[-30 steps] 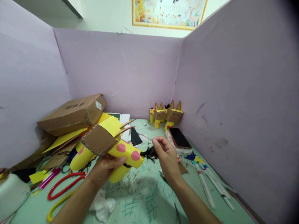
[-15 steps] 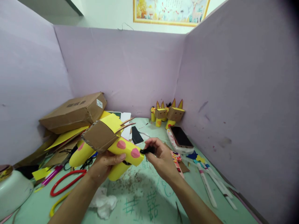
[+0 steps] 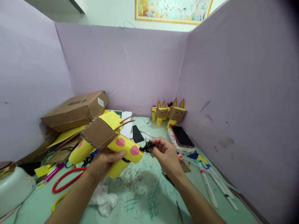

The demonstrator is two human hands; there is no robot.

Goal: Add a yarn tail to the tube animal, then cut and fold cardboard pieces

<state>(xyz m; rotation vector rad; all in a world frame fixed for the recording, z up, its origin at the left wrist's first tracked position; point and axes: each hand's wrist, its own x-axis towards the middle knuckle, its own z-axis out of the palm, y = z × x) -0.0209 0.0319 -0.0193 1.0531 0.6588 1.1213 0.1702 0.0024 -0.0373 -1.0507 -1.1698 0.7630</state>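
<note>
A yellow paper-tube animal point(image 3: 125, 148) with pink spots, a brown cardboard head and two thin horns is tipped over above the table. My left hand point(image 3: 105, 163) is closed around its body, thumb pressed along the tube. At the tube's right end sticks out a tail of black yarn point(image 3: 146, 147), its strands fanned apart. My right hand point(image 3: 164, 154) touches the strands' far ends with thumb and fingers pinched together. The hand itself hides exactly how much yarn lies between the fingertips.
Two similar finished-looking animals point(image 3: 176, 113) stand in the back corner. A phone point(image 3: 182, 136) lies on a white pack at right, near several markers point(image 3: 209, 189). To the left are a cardboard box point(image 3: 74, 110), red-handled scissors point(image 3: 67, 180), crumpled tissue point(image 3: 105, 199) and a white pot point(image 3: 16, 189).
My right hand has shifted slightly right, away from the tube end. The black yarn, bunched before, now spreads into loose strands. My left hand still holds the paper-tube animal.
</note>
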